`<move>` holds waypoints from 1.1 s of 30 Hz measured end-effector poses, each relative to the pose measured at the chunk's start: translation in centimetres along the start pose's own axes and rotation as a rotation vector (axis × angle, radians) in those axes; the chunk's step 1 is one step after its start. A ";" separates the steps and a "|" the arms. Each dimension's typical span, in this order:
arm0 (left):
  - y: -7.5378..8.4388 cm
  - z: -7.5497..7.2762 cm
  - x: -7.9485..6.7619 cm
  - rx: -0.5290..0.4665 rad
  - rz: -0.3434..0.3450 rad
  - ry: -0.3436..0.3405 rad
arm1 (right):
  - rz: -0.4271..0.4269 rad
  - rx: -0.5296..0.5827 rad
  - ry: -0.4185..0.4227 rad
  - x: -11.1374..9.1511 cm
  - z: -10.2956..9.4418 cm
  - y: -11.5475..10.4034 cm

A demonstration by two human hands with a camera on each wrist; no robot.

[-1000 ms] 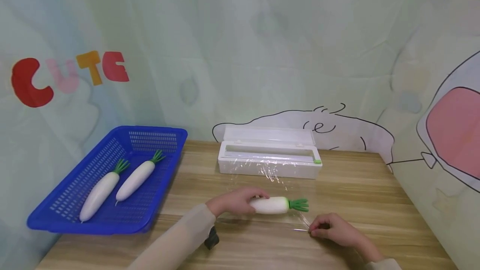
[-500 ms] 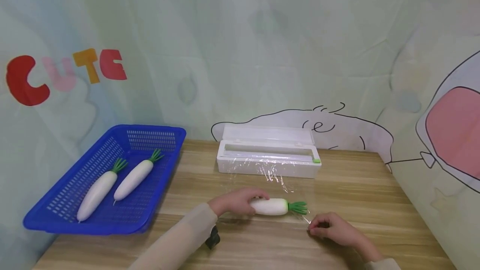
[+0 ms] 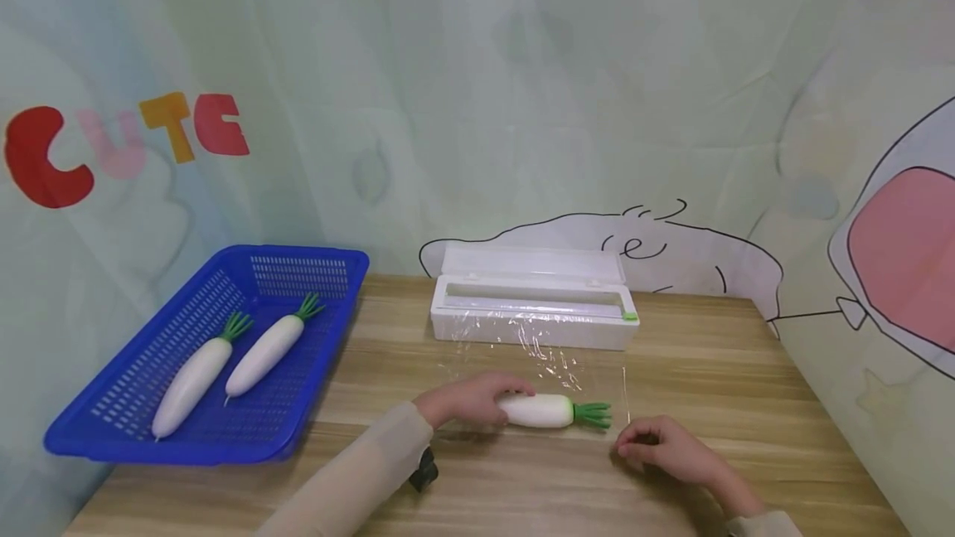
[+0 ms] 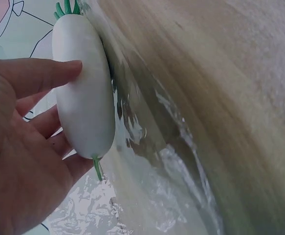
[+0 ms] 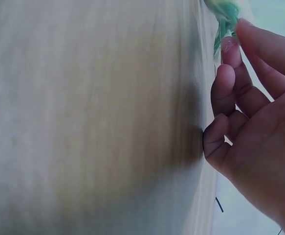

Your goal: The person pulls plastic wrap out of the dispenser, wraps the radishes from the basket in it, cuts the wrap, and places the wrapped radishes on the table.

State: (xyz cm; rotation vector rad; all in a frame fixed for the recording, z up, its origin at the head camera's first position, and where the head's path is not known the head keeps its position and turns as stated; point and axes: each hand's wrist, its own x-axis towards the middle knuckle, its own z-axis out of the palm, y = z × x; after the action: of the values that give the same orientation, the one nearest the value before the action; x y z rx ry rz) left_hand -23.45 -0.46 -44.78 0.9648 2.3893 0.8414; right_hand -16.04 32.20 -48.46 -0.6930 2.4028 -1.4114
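Note:
A white radish (image 3: 539,411) with green leaf stubs lies on its side at the middle front of the table, over clear plastic wrap (image 3: 555,367). My left hand (image 3: 477,400) holds its tail half, thumb on one side and fingers on the other, as the left wrist view shows. To the right of the leaves, my right hand (image 3: 664,447) pinches the wrap's near right part between thumb and index finger, its other fingers curled. In the right wrist view those fingertips overlap the green leaves (image 5: 224,29). The wrap runs back to a white dispenser box (image 3: 533,331).
The dispenser's lid (image 3: 533,263) stands raised against the backdrop, and a green slider (image 3: 630,316) sits at its right end. A blue basket (image 3: 298,429) at the left contains two more radishes (image 3: 192,388). Printed cloth (image 3: 477,106) surrounds the wooden table (image 3: 731,371).
My right hand has shifted slightly, and the wrap's right edge now runs straight back from it instead of in creases toward the leaves. My left hand and the radish have hardly moved.

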 end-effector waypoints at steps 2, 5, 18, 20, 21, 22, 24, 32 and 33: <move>0.0 -0.1 0.0 0.000 -0.008 -0.004 | 0.013 0.002 0.011 0.0 0.0 0.0; 0.1 -0.2 -0.1 0.008 -0.003 -0.007 | 0.044 0.005 0.016 0.1 -0.1 -0.1; 0.0 -0.3 -0.6 -0.024 0.011 0.021 | 0.101 0.008 -0.002 0.2 -0.2 -0.3; -0.2 -0.3 -0.8 -0.021 0.023 0.059 | 0.099 0.011 -0.005 0.2 -0.2 -0.3; -0.4 -0.4 -1.1 -0.019 0.034 0.087 | 0.098 0.011 -0.005 0.2 -0.1 -0.3; -0.5 -0.5 -1.4 -0.015 0.047 0.122 | 0.096 0.012 -0.006 0.3 -0.1 -0.3; -0.8 -0.8 -2.2 -0.014 0.057 0.197 | 0.097 0.012 -0.007 0.3 -0.1 -0.2; -2.5 -1.3 -6.6 0.032 0.006 0.363 | 0.107 0.000 -0.007 0.2 -0.1 -0.6; -2.8 -1.3 -6.9 0.043 0.009 0.362 | 0.108 -0.001 -0.007 0.2 -0.2 -0.6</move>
State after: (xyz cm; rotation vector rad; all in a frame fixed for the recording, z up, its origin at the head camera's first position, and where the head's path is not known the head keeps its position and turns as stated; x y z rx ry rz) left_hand -20.88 -7.61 -44.62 0.9026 2.7164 1.0477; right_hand -16.17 31.97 -47.88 -0.5577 2.3975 -1.3624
